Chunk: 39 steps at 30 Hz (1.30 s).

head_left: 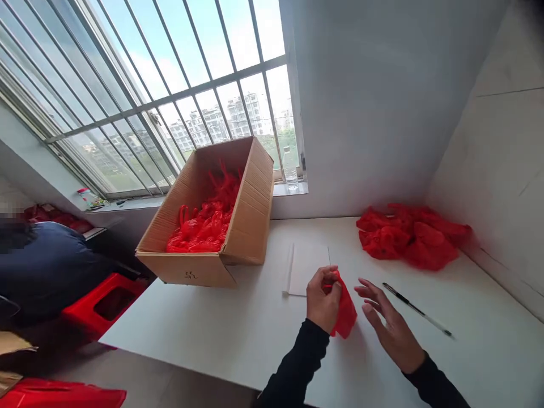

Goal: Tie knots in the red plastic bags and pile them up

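Observation:
My left hand pinches a thin red plastic bag by its upper part, and the rest of it hangs down on the right side of that hand. Just to the right, my right hand is raised above the white table with its fingers apart, holding nothing. Behind my left hand lies a white notebook, partly covered by the hand and the bag. A pen with a clear barrel rests on the table beyond my right hand.
A cardboard box holding several red bags leans by the window. More red bags lie heaped against the right wall. A clear bottle stands on the sill. At left, a person sits near a red stool.

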Motion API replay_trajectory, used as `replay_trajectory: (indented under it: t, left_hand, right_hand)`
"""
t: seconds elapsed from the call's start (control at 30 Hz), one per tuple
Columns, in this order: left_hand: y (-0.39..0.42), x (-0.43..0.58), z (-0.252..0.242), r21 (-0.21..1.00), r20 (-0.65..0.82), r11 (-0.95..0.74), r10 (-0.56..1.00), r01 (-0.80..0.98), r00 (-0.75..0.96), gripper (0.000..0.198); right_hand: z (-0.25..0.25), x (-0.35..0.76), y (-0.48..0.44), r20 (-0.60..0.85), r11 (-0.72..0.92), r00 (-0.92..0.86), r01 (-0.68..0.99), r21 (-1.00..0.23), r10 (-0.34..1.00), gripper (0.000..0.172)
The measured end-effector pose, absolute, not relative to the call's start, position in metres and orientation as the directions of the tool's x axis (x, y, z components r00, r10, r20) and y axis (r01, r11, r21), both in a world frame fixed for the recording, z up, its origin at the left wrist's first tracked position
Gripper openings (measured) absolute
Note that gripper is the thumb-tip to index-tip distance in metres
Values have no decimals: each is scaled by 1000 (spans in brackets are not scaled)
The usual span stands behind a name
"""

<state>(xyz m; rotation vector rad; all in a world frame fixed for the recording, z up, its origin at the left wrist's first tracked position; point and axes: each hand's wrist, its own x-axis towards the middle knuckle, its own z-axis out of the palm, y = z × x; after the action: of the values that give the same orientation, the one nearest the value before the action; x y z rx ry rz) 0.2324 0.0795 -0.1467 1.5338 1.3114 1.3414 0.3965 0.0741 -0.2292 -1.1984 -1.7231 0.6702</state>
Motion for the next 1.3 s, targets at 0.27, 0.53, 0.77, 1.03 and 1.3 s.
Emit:
replay_trajectory:
  t: [0.27, 0.53, 0.77, 1.03, 1.3]
  left_hand:
    - [91, 183, -162, 932, 219, -205, 976, 300, -15, 34]
    - [74, 175, -197, 892, 125, -144, 989, 429, 73, 42]
    - [76, 150, -204, 937, 32, -74, 991, 343, 127, 26]
    - [59, 125, -201, 932, 125, -136, 991, 335, 53, 11]
    - [40, 108, -194, 913, 196, -200, 979, 354, 49, 40]
  right_hand:
    - [-240, 394, 78, 119, 122, -36, 84, -989, 992, 34]
    - [-239, 387, 79, 96, 90, 19, 187, -978, 995, 40]
    - [-215, 348, 51, 262, 213, 16, 536, -817, 965, 23]
    - [-220, 306, 46, 275, 279, -103, 609, -743, 956, 13]
    - [-200, 284, 44, 316, 302, -83, 595, -745, 945, 13]
